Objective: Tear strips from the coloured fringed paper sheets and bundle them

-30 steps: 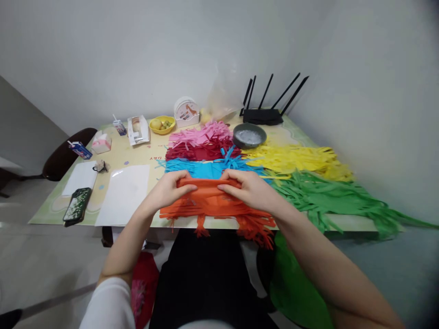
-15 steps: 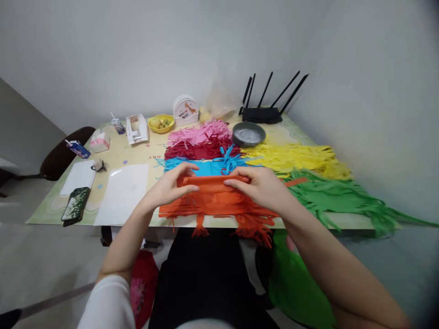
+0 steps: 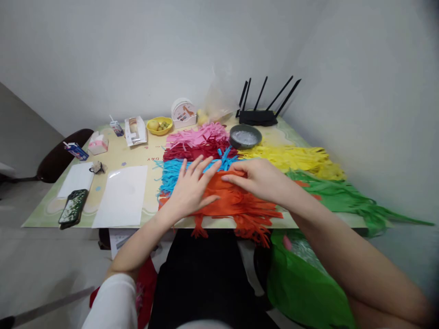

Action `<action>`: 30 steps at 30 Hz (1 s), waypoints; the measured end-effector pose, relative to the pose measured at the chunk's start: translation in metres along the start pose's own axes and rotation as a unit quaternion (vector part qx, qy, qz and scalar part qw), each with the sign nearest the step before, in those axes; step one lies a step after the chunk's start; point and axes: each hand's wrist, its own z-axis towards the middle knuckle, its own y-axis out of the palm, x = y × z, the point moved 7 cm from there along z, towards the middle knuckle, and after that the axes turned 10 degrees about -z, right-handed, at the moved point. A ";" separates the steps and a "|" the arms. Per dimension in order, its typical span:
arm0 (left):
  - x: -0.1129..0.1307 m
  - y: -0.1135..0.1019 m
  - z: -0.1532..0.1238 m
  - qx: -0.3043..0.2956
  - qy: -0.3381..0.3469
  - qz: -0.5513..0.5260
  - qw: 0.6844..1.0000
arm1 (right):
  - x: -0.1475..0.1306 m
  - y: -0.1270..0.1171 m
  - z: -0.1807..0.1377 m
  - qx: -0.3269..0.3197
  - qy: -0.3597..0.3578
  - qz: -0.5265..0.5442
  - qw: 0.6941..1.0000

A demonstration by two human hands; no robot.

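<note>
My left hand (image 3: 190,189) is spread, palm down, above the left part of an orange fringed sheet (image 3: 236,205), holding nothing. With thumb and fingers, my right hand (image 3: 262,180) pinches the sheet's upper edge. Loose orange strips hang over the table's front edge. Just behind lies a blue fringed sheet (image 3: 168,178), partly covered by my left hand. Beyond it are a dark red fringed sheet (image 3: 178,153) and a pink one (image 3: 197,135). To the right of my right hand lie a green fringed sheet (image 3: 350,198) and a yellow one (image 3: 298,160).
A grey bowl (image 3: 259,140) stands behind the sheets, near a black router (image 3: 257,118). White paper (image 3: 120,196) and a phone (image 3: 73,208) lie at left. A yellow fruit dish (image 3: 159,132) sits at the back. A green bag (image 3: 302,283) is below the table.
My left hand has let go of the orange sheet's upper edge and its fingers have spread. My right hand still pinches the sheet. The view has shifted slightly.
</note>
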 end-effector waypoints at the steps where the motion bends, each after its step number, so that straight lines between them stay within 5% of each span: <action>1: 0.004 0.006 0.002 -0.009 0.002 -0.007 1.000 | -0.001 -0.001 0.001 -0.005 0.000 0.003 1.000; 10: -0.018 -0.001 0.003 -0.056 -0.054 -0.255 0.964 | 0.016 0.000 -0.001 -0.073 0.015 0.079 0.994; 15: -0.027 -0.011 0.002 -0.105 -0.126 -0.282 0.945 | 0.012 0.002 -0.006 0.005 -0.028 0.015 0.999; 23: -0.038 -0.019 -0.008 -0.121 -0.159 -0.249 0.948 | 0.059 -0.013 -0.021 0.063 0.028 -0.115 0.991; 26: -0.035 -0.016 -0.007 -0.109 -0.146 -0.218 0.959 | 0.025 -0.035 -0.037 0.104 -0.051 -0.081 0.990; 28: -0.027 -0.011 -0.004 -0.111 -0.115 -0.200 0.967 | -0.009 -0.033 -0.039 0.074 -0.134 -0.015 0.988; 30: -0.019 -0.007 -0.002 -0.119 -0.081 -0.186 0.972 | -0.027 -0.025 -0.029 0.064 -0.142 0.000 0.988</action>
